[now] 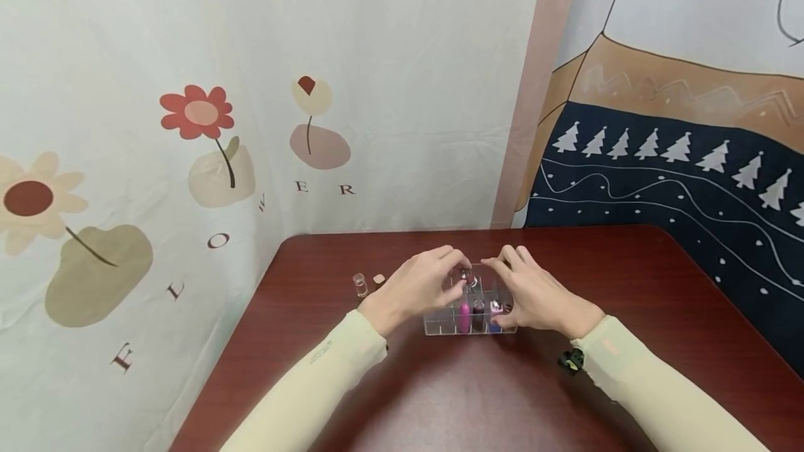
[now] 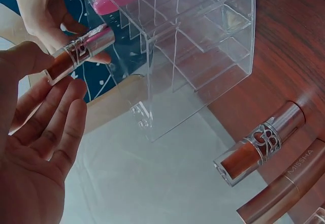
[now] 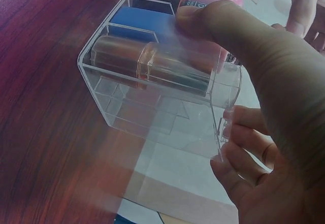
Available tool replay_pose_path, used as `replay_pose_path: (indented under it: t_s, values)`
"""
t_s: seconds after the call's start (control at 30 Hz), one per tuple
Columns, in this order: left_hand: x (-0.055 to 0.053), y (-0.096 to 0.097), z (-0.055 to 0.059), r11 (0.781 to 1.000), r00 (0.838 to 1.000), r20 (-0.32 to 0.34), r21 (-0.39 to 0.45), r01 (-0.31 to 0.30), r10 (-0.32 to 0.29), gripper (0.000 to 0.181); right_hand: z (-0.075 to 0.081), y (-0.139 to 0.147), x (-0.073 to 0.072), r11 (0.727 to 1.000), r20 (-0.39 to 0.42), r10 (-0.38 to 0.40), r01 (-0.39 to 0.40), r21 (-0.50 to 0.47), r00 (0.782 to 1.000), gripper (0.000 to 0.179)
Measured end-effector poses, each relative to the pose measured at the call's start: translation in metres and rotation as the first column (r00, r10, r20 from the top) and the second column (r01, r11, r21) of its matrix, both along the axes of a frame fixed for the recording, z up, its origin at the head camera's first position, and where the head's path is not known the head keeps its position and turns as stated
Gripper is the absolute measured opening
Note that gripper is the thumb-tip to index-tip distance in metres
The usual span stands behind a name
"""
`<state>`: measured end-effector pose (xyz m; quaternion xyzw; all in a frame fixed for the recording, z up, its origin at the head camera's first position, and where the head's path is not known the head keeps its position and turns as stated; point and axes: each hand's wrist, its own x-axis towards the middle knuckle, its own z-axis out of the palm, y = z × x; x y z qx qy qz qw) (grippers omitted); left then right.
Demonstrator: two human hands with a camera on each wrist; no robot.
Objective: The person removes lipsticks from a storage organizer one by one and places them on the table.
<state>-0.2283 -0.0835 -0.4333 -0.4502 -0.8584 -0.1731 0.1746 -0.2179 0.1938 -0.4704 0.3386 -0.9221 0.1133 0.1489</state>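
My left hand (image 1: 417,290) pinches a lip gloss tube (image 2: 80,54), clear with brown-red contents and a silver emblem, between thumb and fingers. It is held beside the upper part of a clear compartmented cosmetics organizer (image 2: 200,84). My right hand (image 1: 537,298) grips the organizer's right side, its thumb (image 3: 218,26) at the front and its other fingers behind. In the organizer stand a pink tube (image 1: 465,318), a dark tube (image 1: 479,319), a blue tube (image 3: 142,23) and a brownish lipstick (image 3: 152,64). Several compartments on the left hold nothing.
Left of the organizer, a second emblem lip gloss (image 2: 259,142) and a brown MISSHA tube (image 2: 287,183) are on the dark red table (image 1: 477,396). A flower-printed curtain (image 1: 402,89) hangs behind; a tree-patterned cloth (image 1: 659,166) hangs to the right.
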Motion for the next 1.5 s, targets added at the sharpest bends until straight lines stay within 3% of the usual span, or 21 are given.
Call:
replay_pose_path:
  t_s: [0.33,0.53,1.07,1.5]
  values:
    - [0.005,-0.007,0.005,0.995,0.997,-0.069,0.095,0.031,-0.025,0.023,0.002,-0.001,0.000,1.000,0.002,-0.001,0.001,-0.002,1.000,0.103]
    - [0.008,-0.013,0.005,0.995,0.996,-0.088,0.097,0.002,0.007,0.023,0.001,-0.001,0.000,1.000,-0.001,-0.005,0.005,0.002,1.000,0.103]
    - [0.021,-0.037,0.008,0.985,0.995,-0.077,0.165,-0.057,0.070,0.024,0.000,-0.002,0.000,0.999,0.045,-0.039,0.039,0.010,0.998,0.108]
    - [0.028,-0.060,0.005,0.968,0.991,-0.077,0.232,-0.092,0.113,0.027,0.000,-0.001,0.001,1.000,0.014,-0.027,0.026,0.011,1.000,0.105]
